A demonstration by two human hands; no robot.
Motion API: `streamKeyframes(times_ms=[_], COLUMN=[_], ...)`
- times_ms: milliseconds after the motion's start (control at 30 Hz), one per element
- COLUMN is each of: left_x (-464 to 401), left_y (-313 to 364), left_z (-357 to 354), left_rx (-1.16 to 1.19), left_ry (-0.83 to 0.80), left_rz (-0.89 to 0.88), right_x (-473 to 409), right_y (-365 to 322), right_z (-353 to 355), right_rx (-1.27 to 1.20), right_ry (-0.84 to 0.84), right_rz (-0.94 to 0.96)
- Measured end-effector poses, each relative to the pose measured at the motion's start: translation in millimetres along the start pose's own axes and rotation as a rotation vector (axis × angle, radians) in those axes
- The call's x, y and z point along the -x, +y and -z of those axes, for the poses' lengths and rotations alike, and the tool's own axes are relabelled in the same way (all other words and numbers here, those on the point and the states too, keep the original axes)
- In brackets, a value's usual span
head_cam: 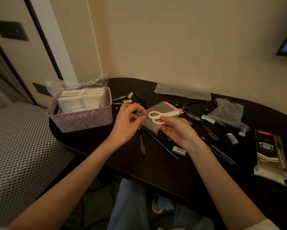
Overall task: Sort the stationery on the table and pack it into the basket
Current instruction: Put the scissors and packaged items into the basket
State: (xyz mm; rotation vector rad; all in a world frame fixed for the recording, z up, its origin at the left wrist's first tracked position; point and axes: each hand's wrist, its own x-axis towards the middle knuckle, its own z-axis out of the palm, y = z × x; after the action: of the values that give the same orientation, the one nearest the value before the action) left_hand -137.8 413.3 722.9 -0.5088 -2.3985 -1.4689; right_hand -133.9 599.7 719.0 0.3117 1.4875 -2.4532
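A dark oval table (156, 166) stood against a cream wall, littered with stationery under dim, warm light. Above its middle, the fingers of the left hand (129, 123) curled inward, thumb and fingertips pinching the near-left edge of a clear plastic pouch (153, 121); what else they might have held was too blurred to tell. The right hand (177, 130) met the pouch from the other side, its fingers bent and gripping the lower right corner, just beneath the loops of the white scissors (159, 116) that lay on or inside the pouch, handles toward the fingers and blade cover pointing away to the right. Below and between the two hands, several dark pens (143, 143) and a long blue pencil (164, 146) lay on the table, with a white eraser (179, 150) just under the right wrist. Beyond the left fingers, to the left, sat the lilac lattice basket (83, 120), already holding pale boxes wrapped in crinkled clear plastic. Farther out past the right hand lay more pens, small erasers (232, 138), a crumpled plastic bag (229, 113) and, well apart at the table's right edge, a black pen box (270, 153) marked 0.5 mm. A long clear sleeve (182, 92) rested by the wall.
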Motion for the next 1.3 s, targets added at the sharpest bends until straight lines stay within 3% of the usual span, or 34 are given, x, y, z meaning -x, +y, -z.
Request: streamKeyframes(times_ms=[133,300,567,667,767,900,1000,1133,1300], left_x=[4.2,1.2,-32.0,-50.0,-64.0,-75.0,-76.2,-76.3,-73.6], left_y=[-5.6,-11.9,-1.2,11.1,19.3,25.1,29.8,31.1,26.9], left_z=[10.9,27.2,29.5,32.0,35.9,43.1,47.6,55.3,66.3], left_rx=[-0.386,-0.48,-0.291,-0.204,-0.094,0.001,0.117,0.187,0.206], left_ry=[0.018,-0.047,-0.023,0.009,0.035,0.019,-0.039,-0.036,0.037], left_rz=[-0.305,-0.555,-0.484,-0.409,-0.278,-0.134,-0.019,0.001,0.001], right_x=[-4.1,-7.2,-14.4,-17.0,-16.6,-10.4,-6.7,-13.1,-27.0], right_y=[1.0,-1.3,-13.5,-25.2,-36.0,-56.3,-74.5,-85.5,-86.9], right_z=[-3.7,-4.5,-12.1,-9.3,-7.4,-18.1,-34.6,-60.4,-83.0], right_rx=[-0.043,-0.116,-0.101,0.094,0.444,0.773,1.049,1.352,1.428], right_ry=[0.036,0.029,-0.137,-0.125,-0.043,0.286,0.147,-0.069,-0.184], right_rz=[-0.03,-0.127,-0.249,-0.243,-0.069,0.519,0.84,0.814,0.744])
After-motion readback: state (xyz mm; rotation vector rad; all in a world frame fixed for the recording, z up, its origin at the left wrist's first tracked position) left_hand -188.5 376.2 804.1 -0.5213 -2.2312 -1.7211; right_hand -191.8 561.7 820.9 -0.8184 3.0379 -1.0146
